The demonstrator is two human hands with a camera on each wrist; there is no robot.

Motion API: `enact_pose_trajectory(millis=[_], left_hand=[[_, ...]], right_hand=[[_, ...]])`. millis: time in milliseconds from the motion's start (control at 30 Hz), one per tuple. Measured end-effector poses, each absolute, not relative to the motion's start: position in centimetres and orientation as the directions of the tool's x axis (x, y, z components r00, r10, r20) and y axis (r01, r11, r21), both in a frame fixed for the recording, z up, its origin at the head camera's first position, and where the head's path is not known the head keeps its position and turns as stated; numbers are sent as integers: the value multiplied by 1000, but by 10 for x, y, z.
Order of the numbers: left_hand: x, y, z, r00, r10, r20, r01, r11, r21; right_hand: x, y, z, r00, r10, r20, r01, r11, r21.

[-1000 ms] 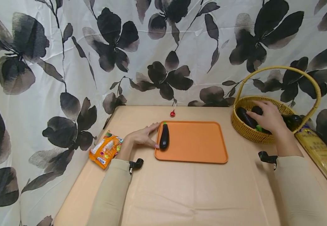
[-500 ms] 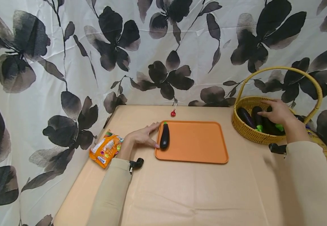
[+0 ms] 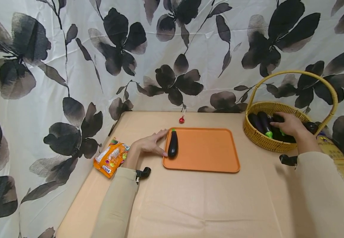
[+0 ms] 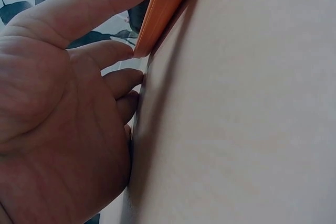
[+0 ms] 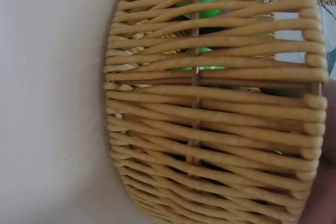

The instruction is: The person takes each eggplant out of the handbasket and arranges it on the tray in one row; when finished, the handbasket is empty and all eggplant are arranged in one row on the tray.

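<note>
A dark purple eggplant [image 3: 173, 144] lies lengthwise along the left side of an orange tray [image 3: 204, 150]. Spread fingers and thumb of my left hand [image 3: 149, 143] touch the tray's left edge; in the left wrist view the thumb of that hand [image 4: 58, 103] lies over the rim while the other fingers meet the table. My right hand [image 3: 289, 125] is inside a wicker basket [image 3: 256, 137] and grips an eggplant [image 3: 278, 118] between thumb and fingers. Other eggplants, one a glossy eggplant [image 3: 264, 122] with a green stem, lie around it. The basket wall [image 5: 220, 114] hides most of the right hand in its wrist view.
An orange snack bag [image 3: 111, 157] lies left of the left wrist. Beside the basket is a long yellow package [image 3: 339, 162], partly behind the right sleeve. The basket's tall handle [image 3: 296, 71] arches above it. A small red ornament [image 3: 182, 120] is behind the tray.
My right hand moved right within the basket, then back left, and the eggplants there shifted with it. The left hand, tray and the eggplant on the tray stayed put.
</note>
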State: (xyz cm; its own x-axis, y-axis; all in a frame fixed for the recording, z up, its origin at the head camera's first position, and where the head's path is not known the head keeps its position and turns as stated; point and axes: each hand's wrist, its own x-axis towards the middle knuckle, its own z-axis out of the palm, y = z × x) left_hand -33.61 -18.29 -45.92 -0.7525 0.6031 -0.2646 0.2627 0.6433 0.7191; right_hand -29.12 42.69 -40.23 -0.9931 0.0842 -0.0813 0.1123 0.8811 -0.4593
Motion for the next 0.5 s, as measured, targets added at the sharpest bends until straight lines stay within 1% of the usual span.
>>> enact_pose_trajectory(millis=[267, 500], left_hand=[[-335, -180, -459, -761, 590, -271, 249, 650, 717], [-335, -177, -459, -766, 582, -273, 240, 653, 718]], right_hand=[[-296, 431, -403, -987, 89, -135, 146, 855, -497], [-301, 435, -402, -982, 94, -165, 176, 775, -608]])
